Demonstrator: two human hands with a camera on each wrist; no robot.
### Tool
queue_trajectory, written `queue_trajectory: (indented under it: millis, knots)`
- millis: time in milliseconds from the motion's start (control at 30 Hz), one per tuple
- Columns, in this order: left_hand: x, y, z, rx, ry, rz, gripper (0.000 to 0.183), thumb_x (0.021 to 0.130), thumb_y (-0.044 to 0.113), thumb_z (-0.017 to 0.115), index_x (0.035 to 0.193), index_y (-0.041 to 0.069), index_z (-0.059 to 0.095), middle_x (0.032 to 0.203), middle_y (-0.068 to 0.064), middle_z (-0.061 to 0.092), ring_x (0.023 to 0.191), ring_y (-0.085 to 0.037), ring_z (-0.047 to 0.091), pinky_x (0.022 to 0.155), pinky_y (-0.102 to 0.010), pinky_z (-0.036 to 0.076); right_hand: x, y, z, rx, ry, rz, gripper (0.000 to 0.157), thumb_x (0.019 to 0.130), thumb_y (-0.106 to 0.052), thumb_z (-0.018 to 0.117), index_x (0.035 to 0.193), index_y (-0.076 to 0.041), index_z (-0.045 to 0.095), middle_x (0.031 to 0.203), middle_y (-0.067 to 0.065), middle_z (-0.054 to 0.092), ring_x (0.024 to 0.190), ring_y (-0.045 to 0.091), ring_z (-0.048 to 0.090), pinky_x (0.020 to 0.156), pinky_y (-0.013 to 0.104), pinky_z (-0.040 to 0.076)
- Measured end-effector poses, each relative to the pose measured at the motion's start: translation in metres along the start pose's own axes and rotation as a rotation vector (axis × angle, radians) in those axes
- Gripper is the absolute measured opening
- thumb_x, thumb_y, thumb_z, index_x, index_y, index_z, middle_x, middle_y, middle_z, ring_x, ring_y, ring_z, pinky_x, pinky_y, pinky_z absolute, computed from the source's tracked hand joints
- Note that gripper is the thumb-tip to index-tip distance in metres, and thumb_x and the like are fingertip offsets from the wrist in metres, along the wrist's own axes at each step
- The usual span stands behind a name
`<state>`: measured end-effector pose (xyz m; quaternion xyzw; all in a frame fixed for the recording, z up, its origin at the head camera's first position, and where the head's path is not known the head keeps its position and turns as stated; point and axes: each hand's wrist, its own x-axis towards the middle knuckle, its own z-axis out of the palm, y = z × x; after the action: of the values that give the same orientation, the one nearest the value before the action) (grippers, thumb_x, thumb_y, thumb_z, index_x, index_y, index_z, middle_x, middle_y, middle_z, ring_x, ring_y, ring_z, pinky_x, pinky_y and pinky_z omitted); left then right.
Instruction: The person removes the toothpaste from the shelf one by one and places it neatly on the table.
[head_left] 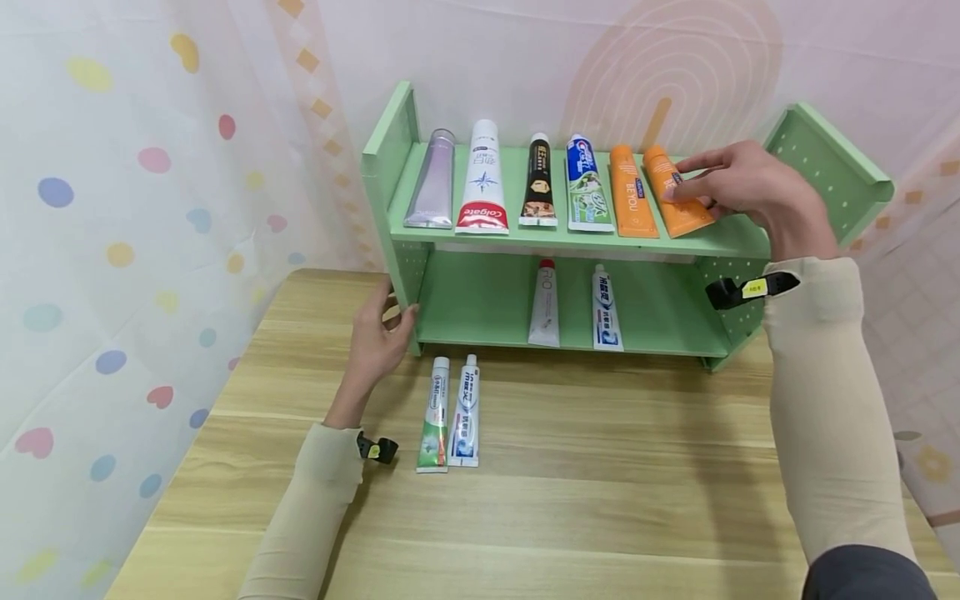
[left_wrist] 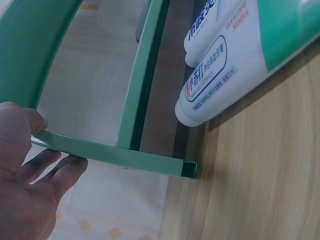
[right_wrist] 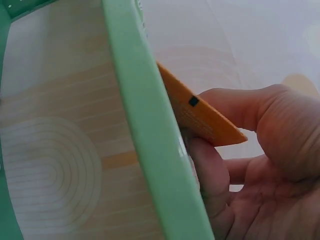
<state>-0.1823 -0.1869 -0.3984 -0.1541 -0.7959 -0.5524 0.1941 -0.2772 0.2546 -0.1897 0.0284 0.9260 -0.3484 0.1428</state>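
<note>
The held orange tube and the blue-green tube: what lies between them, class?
The head view shows one other orange tube, on the upper shelf.

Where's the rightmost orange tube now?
In the head view, the rightmost orange tube is on the upper green shelf, right side, pinched by the right hand, just right of the other orange tube.

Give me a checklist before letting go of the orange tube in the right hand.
1. Right hand controls the rightmost orange tube: ok, pinches it.
2. Left hand on the green rack: ok, grips its left side.
3. Held tube parallel to the neighbouring orange tube: not ok, it slants.
4. Held tube fully resting on its shelf: cannot tell, contact hidden.
5. Left hand clear of the green-and-white tube: ok, a gap shows.
</note>
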Motion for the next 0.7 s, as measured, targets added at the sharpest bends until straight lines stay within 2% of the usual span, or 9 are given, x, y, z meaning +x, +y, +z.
queue_trajectory:
  millis: [133,400,600,700]
  knots:
    - [0.0003,-0.0011,0.0004,0.002,-0.001,0.006,0.051,0.097,-0.009,0.057,0.147,-0.009,0.045,0.135,-0.040,0.053,0.121,-0.056,0.060,0.099,-0.055,0.058,0.0005,-0.0017,-0.0009,-0.003,-0.023,0.009,0.081,0.093,-0.042,0.073,0.159,-0.011,0.038,0.103,-0.009,0.056,0.076,0.008,0.054,0.064,0.020,0.055]
    - [0.0012,-0.0014,0.0006,-0.010,-0.006,0.011,0.051,0.097,-0.009,0.057,0.146,-0.009,0.044,0.136,-0.039,0.053,0.121,-0.056,0.060,0.099,-0.057,0.058,-0.0030,0.0023,0.0017,0.051,-0.010,0.000,0.076,0.098,-0.035,0.068,0.161,-0.010,0.034,0.124,-0.002,0.051,0.079,0.005,0.055,0.064,0.019,0.055]
    - [-0.0005,-0.0017,-0.0013,-0.007,-0.001,-0.002,0.052,0.097,-0.009,0.056,0.147,-0.009,0.044,0.135,-0.040,0.052,0.121,-0.057,0.059,0.100,-0.054,0.058,-0.0066,0.0047,0.0061,0.112,0.031,-0.009,0.078,0.097,-0.036,0.069,0.162,-0.012,0.032,0.120,-0.008,0.059,0.083,0.003,0.057,0.064,0.019,0.054]
    - [0.0005,-0.0082,-0.0013,0.001,0.002,0.002,0.052,0.097,-0.009,0.057,0.147,-0.008,0.044,0.135,-0.040,0.052,0.121,-0.057,0.059,0.099,-0.052,0.058,-0.0091,0.0060,0.0079,0.135,0.048,-0.019,0.079,0.097,-0.038,0.069,0.162,-0.014,0.031,0.119,-0.009,0.061,0.086,0.003,0.058,0.065,0.019,0.054]
